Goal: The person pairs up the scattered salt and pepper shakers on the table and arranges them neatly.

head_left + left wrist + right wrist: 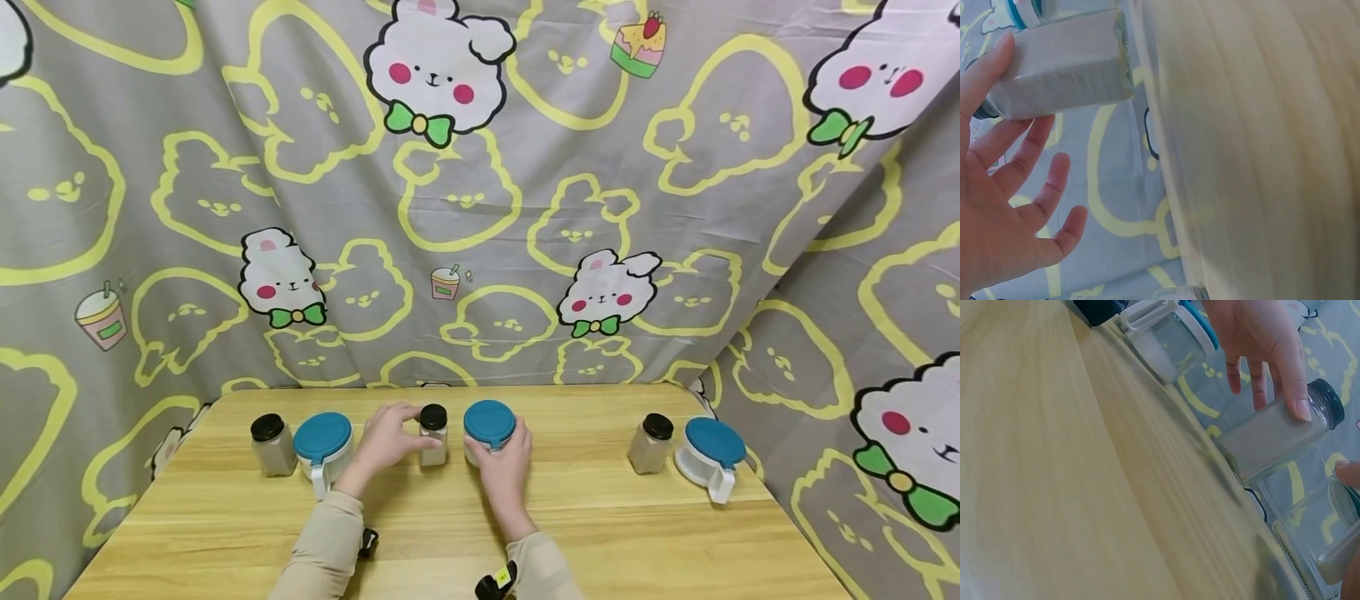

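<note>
Near the middle of the table, my left hand (386, 437) pinches a small square glass jar (433, 457) with a black lid. In the left wrist view, the thumb lies along one side of this jar (1063, 65) and two fingertips touch the opposite side; the other fingers spread away. Pale contents show through the glass. Just to its right, my right hand (506, 467) grips a clear jar with a blue lid (489, 421), thumb at the front and fingers around the right side. The right wrist view shows only part of that jar (1310, 531).
On the left stand another black-lidded jar (273, 454) and a blue-lidded jar with a white handle (322, 437). A similar pair, a black-lidded jar (649, 450) and a blue-lidded jar (712, 446), stands at right. A patterned curtain (465, 275) hangs behind the wooden table (435, 542).
</note>
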### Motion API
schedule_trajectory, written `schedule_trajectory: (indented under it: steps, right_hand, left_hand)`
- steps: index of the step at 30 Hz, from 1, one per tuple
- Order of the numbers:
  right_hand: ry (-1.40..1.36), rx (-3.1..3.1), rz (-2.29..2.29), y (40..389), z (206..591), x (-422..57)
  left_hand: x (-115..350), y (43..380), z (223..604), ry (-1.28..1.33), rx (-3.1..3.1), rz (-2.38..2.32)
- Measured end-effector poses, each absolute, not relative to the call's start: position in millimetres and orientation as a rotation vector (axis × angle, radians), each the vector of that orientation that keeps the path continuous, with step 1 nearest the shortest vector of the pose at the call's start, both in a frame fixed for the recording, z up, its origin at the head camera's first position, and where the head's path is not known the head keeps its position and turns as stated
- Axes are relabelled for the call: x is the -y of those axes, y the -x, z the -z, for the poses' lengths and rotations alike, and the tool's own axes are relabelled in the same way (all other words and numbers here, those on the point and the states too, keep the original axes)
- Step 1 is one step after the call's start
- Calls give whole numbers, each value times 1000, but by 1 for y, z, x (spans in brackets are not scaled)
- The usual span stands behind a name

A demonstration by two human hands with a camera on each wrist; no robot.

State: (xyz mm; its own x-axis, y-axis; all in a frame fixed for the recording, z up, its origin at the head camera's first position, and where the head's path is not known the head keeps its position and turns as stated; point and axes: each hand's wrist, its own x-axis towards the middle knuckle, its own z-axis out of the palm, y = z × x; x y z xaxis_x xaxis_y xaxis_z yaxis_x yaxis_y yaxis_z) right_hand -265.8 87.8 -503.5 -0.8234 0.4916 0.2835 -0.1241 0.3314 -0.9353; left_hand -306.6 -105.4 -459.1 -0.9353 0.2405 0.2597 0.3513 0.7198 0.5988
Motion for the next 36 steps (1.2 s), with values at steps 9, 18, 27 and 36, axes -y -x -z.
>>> schedule_trajectory:
  steps: [9,18,27,36]
  right_hand:
    - [342,2064,-1513,265,506,-80]
    - [322,2057,-1511,265,509,-73]
    - [308,2051,-1535,261,506,-69]
    - [307,2067,-1527,262,512,-68]
  left_hand:
    - [106,305,459,460,2792,1034]
    - [105,304,460,436,2822,1062]
    - [108,304,461,428,2828,1109]
    - [109,304,461,414,2843,1166]
